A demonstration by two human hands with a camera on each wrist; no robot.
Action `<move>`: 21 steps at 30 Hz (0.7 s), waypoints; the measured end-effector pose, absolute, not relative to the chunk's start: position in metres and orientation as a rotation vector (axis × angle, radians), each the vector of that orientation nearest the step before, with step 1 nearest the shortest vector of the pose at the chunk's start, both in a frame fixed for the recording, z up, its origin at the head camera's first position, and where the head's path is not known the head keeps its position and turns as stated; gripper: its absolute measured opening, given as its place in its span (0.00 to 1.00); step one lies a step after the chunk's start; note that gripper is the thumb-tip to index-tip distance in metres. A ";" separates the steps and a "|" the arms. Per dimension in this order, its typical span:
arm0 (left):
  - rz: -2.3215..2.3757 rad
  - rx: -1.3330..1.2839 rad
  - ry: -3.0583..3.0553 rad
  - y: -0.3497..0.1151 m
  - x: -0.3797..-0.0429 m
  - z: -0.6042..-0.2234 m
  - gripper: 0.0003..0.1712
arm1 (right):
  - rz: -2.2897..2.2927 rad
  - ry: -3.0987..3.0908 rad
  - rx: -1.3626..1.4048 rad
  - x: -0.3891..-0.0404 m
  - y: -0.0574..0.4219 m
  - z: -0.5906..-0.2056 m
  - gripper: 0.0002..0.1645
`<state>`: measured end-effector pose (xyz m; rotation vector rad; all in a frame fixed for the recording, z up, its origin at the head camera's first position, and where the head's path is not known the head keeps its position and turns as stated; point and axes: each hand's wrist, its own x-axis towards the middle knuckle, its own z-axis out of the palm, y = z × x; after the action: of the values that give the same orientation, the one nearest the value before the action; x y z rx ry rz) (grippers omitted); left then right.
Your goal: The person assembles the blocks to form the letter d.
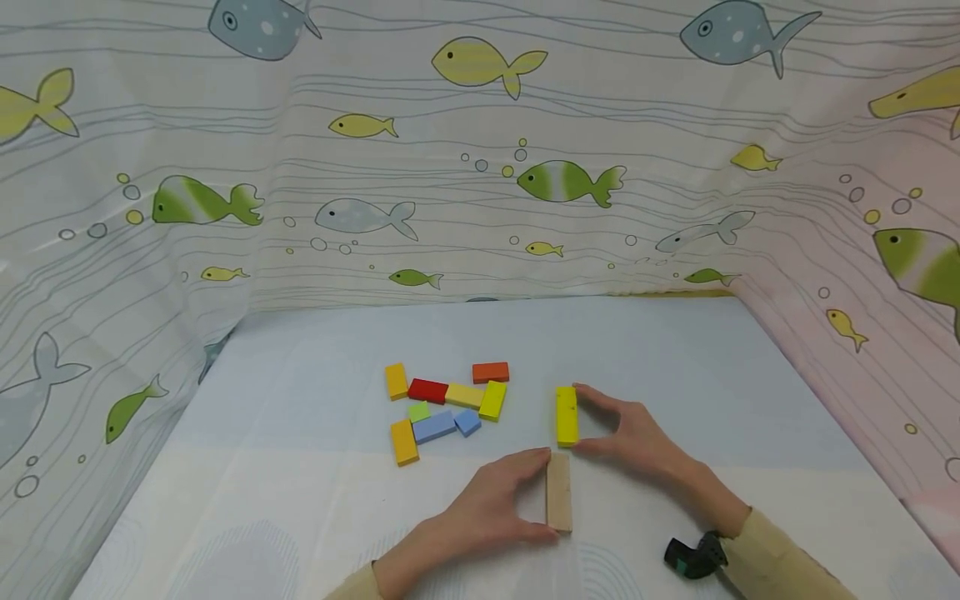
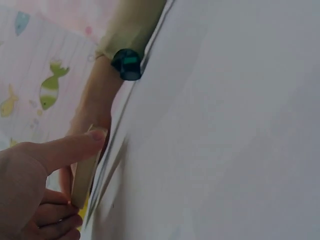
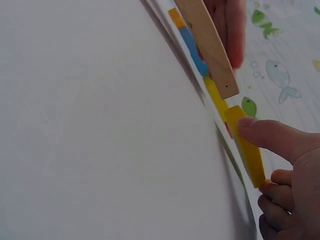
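A natural wood block point(image 1: 558, 493) is pinched end to end between the thumb and fingers of my left hand point(image 1: 498, 500). My right hand point(image 1: 637, 437) pinches a yellow block point(image 1: 567, 417) the same way, just beyond the wood block in the head view. The two blocks are apart, almost in line. In the left wrist view, the wood block point(image 2: 86, 175) spans from thumb to fingertips. The right wrist view shows the yellow block point(image 3: 248, 150) under the thumb, with the wood block point(image 3: 212, 45) overlapping the blocks farther off.
Left of the hands lies a loose group of blocks, including a dark red block point(image 1: 428, 391), a blue block point(image 1: 435, 427), an orange block point(image 1: 404, 442) and an orange-red block point(image 1: 491, 372). Fish-patterned curtains point(image 1: 465, 183) border the white table point(image 1: 300, 350). A black device point(image 1: 693, 557) sits by the right wrist.
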<state>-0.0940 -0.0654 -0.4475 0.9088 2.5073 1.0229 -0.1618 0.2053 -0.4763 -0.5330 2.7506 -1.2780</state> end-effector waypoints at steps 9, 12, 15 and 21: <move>0.982 0.917 2.535 -0.044 -0.096 -0.451 0.49 | -1.265 2.745 -0.496 -0.164 0.223 -0.475 0.53; 0.953 0.943 2.551 -0.038 -0.096 -0.452 0.50 | -1.257 2.756 -0.488 -0.165 0.228 -0.476 0.53; 0.938 0.957 2.556 -0.031 -0.097 -0.454 0.50 | -1.254 2.762 -0.473 -0.166 0.233 -0.476 0.53; 0.909 0.980 2.587 -0.016 -0.100 -0.453 0.50 | -1.226 2.767 -0.424 -0.167 0.243 -0.474 0.53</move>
<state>-0.1004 -0.0159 -0.4528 0.9801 2.5866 0.9094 -0.1667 0.2432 -0.4744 -0.4244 2.7673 -1.2261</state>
